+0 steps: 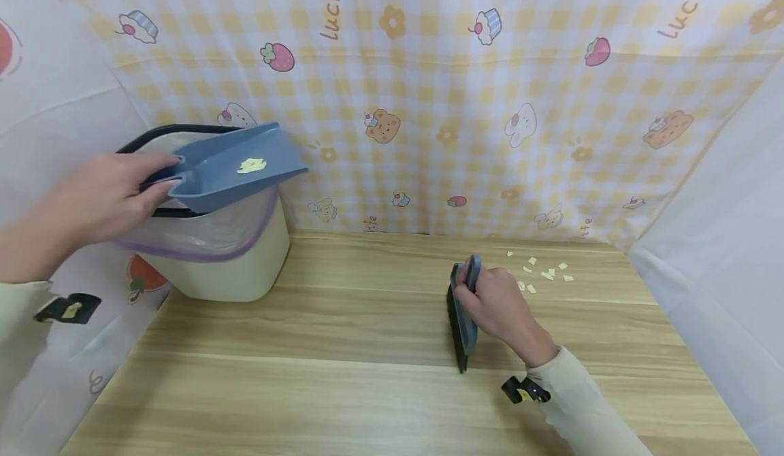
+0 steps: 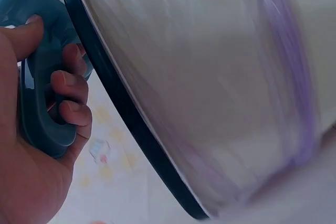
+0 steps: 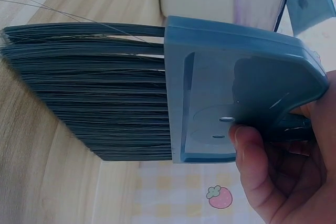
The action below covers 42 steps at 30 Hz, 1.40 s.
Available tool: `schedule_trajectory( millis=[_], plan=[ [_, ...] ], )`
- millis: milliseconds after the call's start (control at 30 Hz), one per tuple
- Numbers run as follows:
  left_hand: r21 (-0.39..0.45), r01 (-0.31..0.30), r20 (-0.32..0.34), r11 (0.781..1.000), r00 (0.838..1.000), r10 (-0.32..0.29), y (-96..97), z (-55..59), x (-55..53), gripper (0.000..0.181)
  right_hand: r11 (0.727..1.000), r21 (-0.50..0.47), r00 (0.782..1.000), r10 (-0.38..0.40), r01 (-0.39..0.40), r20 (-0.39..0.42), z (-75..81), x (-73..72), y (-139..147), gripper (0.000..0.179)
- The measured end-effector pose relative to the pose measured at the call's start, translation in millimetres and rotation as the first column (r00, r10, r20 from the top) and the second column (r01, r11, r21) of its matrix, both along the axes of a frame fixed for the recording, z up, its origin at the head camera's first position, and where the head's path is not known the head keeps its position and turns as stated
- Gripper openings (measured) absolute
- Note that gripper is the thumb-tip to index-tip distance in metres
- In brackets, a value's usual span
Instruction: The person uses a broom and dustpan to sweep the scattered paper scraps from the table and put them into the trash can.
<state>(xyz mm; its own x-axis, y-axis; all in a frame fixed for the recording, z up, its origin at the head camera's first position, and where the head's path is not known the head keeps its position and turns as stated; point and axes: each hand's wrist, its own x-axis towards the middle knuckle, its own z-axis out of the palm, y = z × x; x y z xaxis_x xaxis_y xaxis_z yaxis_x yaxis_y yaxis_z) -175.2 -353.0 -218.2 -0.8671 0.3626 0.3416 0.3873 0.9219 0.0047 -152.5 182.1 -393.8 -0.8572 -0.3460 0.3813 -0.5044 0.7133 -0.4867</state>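
Observation:
My left hand grips the handle of a blue dustpan, held over the trash bin's opening. A little heap of pale yellow paper scraps lies in the pan. In the left wrist view, fingers curl round the dustpan handle beside the bin's dark rim. My right hand holds a blue hand brush by its handle, bristles down on the wooden table. Just beyond that hand, several more paper scraps lie scattered on the tabletop.
The cream trash bin stands at the back left, lined with a clear bag that has a purple band. A checked, printed cloth hangs behind the table. White cloth hangs at both sides.

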Motion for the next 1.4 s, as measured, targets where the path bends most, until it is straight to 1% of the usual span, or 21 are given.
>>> schedule_trajectory(
  millis=[167, 367, 433, 500, 533, 633, 700, 733, 800, 867, 967, 1033, 1100, 1167, 1300, 1333, 1367, 1400],
  plan=[
    [-0.013, -0.101, 0.029, 0.995, 0.994, 0.101, -24.1, -2.9, 2.9, 0.037, 1.0, 0.012, 1.0, 0.003, -0.003, -0.024, -1.5, -2.0, -0.3, 0.021],
    [-0.016, -0.199, 0.039, 0.98, 0.979, 0.199, -47.9, -7.5, 7.4, 0.038, 1.0, 0.016, 1.0, 0.01, -0.009, -0.022, -1.0, -3.0, -1.6, 0.023],
    [-0.019, -0.226, 0.038, 0.974, 0.973, 0.227, -54.0, -8.8, 8.0, 0.038, 1.0, 0.015, 1.0, 0.011, -0.011, -0.013, -0.8, -3.0, -1.8, 0.022],
    [-0.02, -0.257, 0.058, 0.966, 0.964, 0.258, -59.3, -9.3, 8.6, 0.038, 1.0, 0.013, 1.0, 0.013, -0.012, -0.006, -0.2, -2.7, -2.1, 0.021],
    [-0.022, -0.269, 0.057, 0.963, 0.961, 0.27, -62.0, -9.8, 8.9, 0.037, 1.0, 0.011, 1.0, 0.012, -0.012, -0.002, -0.1, -2.7, -2.1, 0.021],
    [-0.02, -0.29, 0.05, 0.957, 0.955, 0.291, -69.0, -10.7, 8.9, 0.036, 1.0, 0.013, 1.0, 0.009, -0.009, -0.001, 0.5, -2.6, -2.3, 0.02],
    [-0.011, -0.305, 0.024, 0.952, 0.952, 0.306, -72.9, -11.8, 8.4, 0.034, 1.0, 0.014, 1.0, 0.007, -0.007, 0.0, 0.3, -2.7, -2.3, 0.02],
    [-0.008, -0.319, 0.008, 0.948, 0.948, 0.319, -74.5, -12.5, 8.0, 0.033, 1.0, 0.014, 1.0, 0.005, -0.005, 0.001, 0.3, -2.6, -2.3, 0.019],
    [0.003, -0.34, 0.001, 0.94, 0.94, 0.34, -77.0, -13.5, 6.6, 0.035, 1.0, 0.014, 1.0, 0.003, -0.003, 0.007, 0.3, -2.5, -2.3, 0.02],
    [0.017, -0.36, -0.021, 0.933, 0.933, 0.36, -79.2, -14.8, 5.5, 0.034, 1.0, 0.012, 1.0, 0.003, -0.003, 0.016, 0.1, -2.2, -2.3, 0.021],
    [0.03, -0.369, -0.042, 0.929, 0.928, 0.37, -81.6, -16.4, 4.0, 0.035, 1.0, 0.009, 1.0, 0.003, -0.003, 0.023, 0.3, -1.8, -2.4, 0.022],
    [0.037, -0.368, -0.072, 0.929, 0.926, 0.37, -82.8, -17.9, 2.8, 0.034, 1.0, 0.009, 1.0, 0.004, -0.004, 0.024, 0.3, -1.6, -2.5, 0.022],
    [0.037, -0.374, -0.088, 0.927, 0.922, 0.376, -84.1, -19.6, 1.6, 0.035, 1.0, 0.009, 1.0, 0.003, -0.004, 0.024, 0.7, -1.2, -2.7, 0.022],
    [0.034, -0.393, -0.093, 0.919, 0.914, 0.395, -82.6, -19.7, 2.0, 0.037, 1.0, 0.009, 1.0, 0.003, -0.003, 0.024, 0.9, -1.0, -2.9, 0.021],
    [0.039, -0.396, -0.15, 0.918, 0.905, 0.397, -79.6, -22.0, 1.6, 0.041, 1.0, 0.013, 1.0, 0.001, -0.001, 0.026, 1.1, -0.7, -3.2, 0.021],
    [0.047, -0.389, -0.169, 0.92, 0.905, 0.391, -77.8, -22.1, 2.0, 0.041, 1.0, 0.013, 1.0, 0.0, 0.0, 0.025, 1.1, -0.7, -3.3, 0.021],
    [0.057, -0.365, -0.205, 0.929, 0.907, 0.369, -77.8, -23.5, 1.5, 0.041, 1.0, 0.015, 1.0, 0.0, 0.0, 0.024, 1.3, -0.6, -3.4, 0.021],
    [0.052, -0.351, -0.238, 0.935, 0.905, 0.353, -77.3, -24.5, 1.1, 0.04, 1.0, 0.015, 1.0, -0.001, 0.0, 0.024, 1.3, -0.5, -3.5, 0.021]
  ],
)
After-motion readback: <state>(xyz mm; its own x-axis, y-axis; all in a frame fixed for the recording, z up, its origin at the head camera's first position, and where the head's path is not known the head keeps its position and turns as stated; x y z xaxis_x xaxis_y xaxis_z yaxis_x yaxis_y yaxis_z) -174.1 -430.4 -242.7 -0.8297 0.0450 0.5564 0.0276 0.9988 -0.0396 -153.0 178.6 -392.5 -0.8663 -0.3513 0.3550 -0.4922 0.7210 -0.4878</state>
